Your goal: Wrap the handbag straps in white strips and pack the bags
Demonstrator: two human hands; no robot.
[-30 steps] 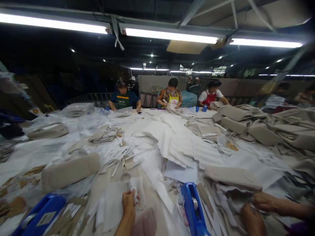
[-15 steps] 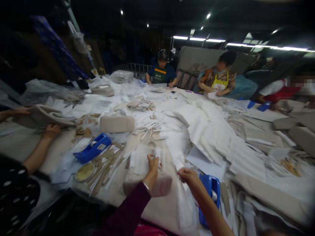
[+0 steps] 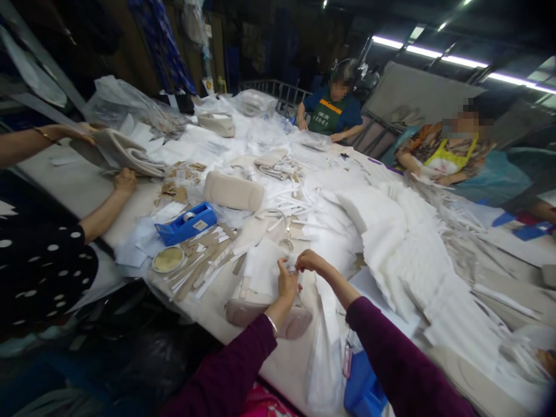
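As the left hand and right hand pinch white wrapping, bare table edge fronts the bag.

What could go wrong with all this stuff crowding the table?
The right sleeve partly hides a blue tape dispenser and might bump it. The beige bag at the left hand sits near the table's edge and could slip if tugged. Loose strips beside the bag might get caught up.
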